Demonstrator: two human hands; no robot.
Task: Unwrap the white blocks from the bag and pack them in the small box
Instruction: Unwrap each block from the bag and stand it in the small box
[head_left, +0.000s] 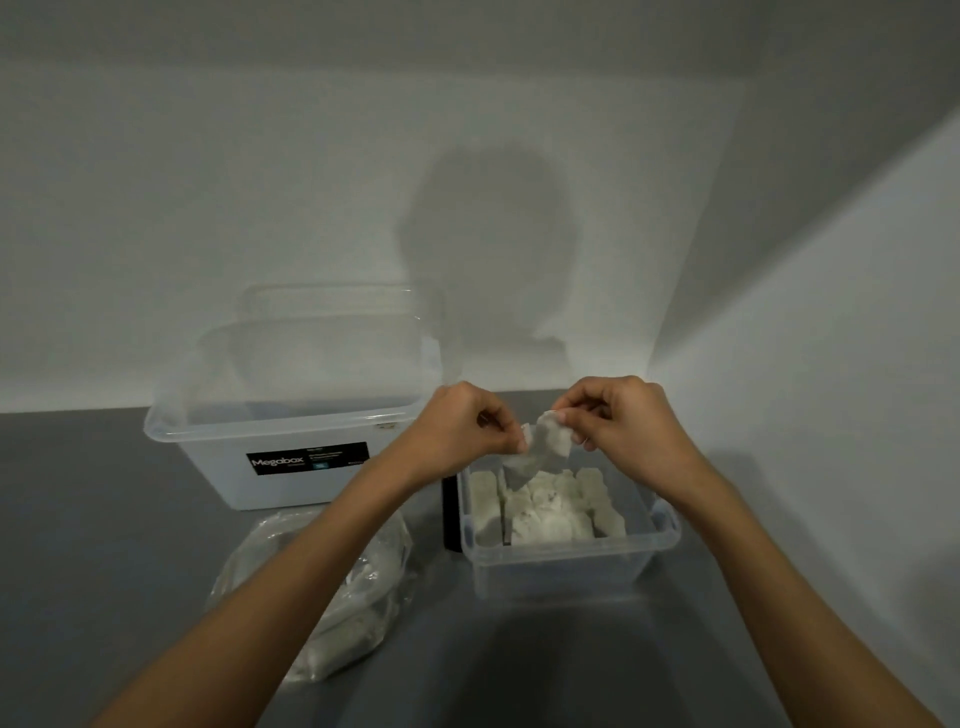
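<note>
Bag (332, 597) left of small box (566, 551) — blocks (545, 512) inside.

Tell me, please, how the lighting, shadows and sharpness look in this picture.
Head view: dim, flat light, with a soft head-shaped shadow on the wall; head view: wide-angle distortion bends the wall's corner lines; head view: the wrapped block pinched by the left hand and right hand looks slightly blurred, its detail lost.

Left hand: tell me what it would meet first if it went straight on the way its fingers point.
The left hand points right, above the small box. It pinches the wrapped white block, so that comes first; just beyond is the right hand, pinching it too, seemingly at the same depth.
</note>
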